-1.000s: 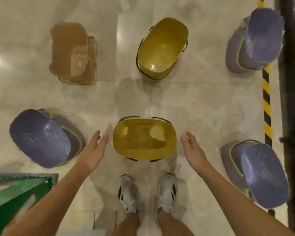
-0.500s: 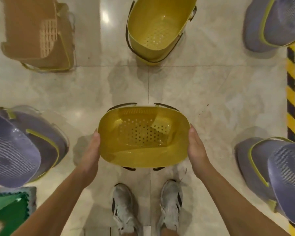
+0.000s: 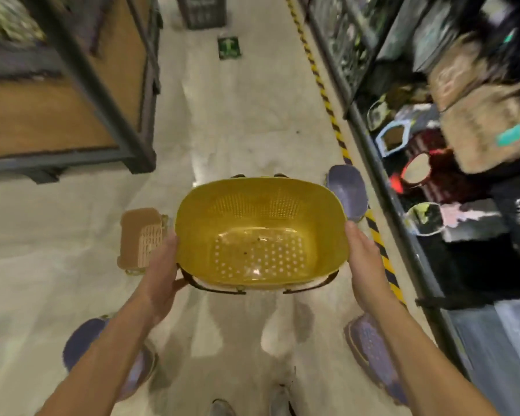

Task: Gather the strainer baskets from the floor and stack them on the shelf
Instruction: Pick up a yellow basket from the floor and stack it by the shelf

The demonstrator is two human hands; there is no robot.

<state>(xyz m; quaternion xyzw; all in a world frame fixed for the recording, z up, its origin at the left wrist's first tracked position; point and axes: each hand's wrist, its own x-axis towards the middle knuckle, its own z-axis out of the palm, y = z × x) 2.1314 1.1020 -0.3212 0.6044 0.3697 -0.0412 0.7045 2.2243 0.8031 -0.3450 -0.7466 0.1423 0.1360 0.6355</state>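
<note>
Raised off the floor since half a second ago: yellow basket [image 3: 261, 235], clamped at both ends by left hand [image 3: 162, 265] and right hand [image 3: 364, 265], fingertips hidden underneath. Left of it, one brown basket [image 3: 138, 235]. Around it, three purple baskets [image 3: 347, 190], two partly covered by forearms. To its right, blurred shelf [image 3: 382, 187].

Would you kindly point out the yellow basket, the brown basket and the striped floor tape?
yellow basket [image 3: 261, 253]: head view, its perforated bottom.
brown basket [image 3: 136, 228]: head view, its plain brown surface.
striped floor tape [image 3: 386, 259]: head view, a stretch by the right shelf.
</note>
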